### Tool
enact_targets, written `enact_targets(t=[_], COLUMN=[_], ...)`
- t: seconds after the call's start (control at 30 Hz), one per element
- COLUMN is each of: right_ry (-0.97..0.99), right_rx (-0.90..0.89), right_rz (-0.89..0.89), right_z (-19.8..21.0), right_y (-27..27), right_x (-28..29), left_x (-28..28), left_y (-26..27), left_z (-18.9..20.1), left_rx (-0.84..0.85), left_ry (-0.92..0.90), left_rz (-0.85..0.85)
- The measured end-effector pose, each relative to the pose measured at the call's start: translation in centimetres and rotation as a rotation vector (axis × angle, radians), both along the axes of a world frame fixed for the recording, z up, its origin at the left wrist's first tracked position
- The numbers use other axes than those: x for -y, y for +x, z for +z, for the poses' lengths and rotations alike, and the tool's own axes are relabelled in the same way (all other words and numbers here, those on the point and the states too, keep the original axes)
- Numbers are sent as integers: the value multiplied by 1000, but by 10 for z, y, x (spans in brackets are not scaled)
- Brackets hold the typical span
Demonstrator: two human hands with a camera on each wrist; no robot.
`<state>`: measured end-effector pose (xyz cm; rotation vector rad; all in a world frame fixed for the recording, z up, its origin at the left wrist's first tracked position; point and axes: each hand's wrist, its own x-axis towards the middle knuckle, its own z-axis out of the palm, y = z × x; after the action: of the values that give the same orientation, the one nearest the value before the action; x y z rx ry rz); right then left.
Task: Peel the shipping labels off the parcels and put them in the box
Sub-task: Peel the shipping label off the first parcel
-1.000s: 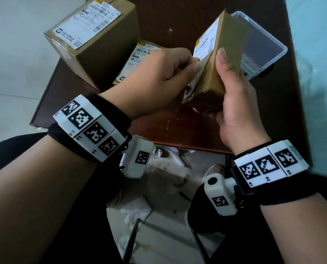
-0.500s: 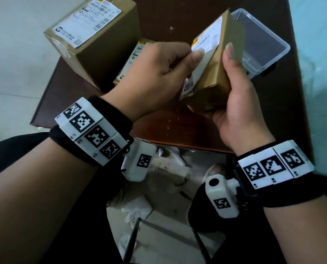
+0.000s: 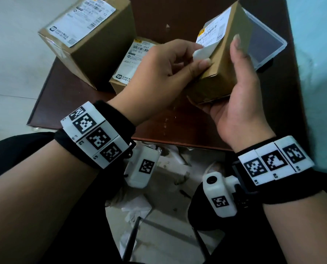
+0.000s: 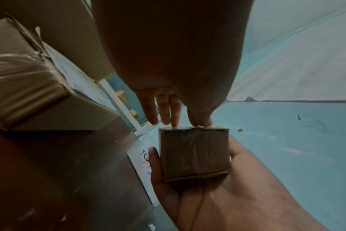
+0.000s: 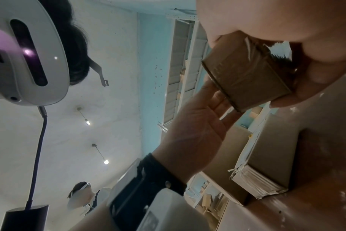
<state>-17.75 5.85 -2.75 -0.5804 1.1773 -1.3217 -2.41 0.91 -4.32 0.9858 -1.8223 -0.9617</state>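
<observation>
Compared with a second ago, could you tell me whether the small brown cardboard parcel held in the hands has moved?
Yes. The small brown cardboard parcel has risen slightly away from the person, covering more of the clear plastic box behind it, while the left hand has peeled its white label further.

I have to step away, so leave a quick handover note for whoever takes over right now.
Left hand pinches the lifted corner of the label on the small parcel; right hand grips that parcel above the table.
Label partly peeled, upper part stuck.
Large parcel and flat parcel on the table keep their labels.
Clear box sits behind.
Left: finish peeling, box it, then two more.
</observation>
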Motion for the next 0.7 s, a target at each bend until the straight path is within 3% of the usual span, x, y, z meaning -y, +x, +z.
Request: enact_targets(t=[0.17,0.7], right_ry=[-48,1], right_rx=[-61,-69], right_rz=[41,99], right_z=[0,-3], right_y=[5,4], right_x=[0,0], left_x=[-1,1], left_y=[-1,10], left_z=[4,12], left_rx=[21,147], left_ry=[-102,-46], left_rz=[130,113])
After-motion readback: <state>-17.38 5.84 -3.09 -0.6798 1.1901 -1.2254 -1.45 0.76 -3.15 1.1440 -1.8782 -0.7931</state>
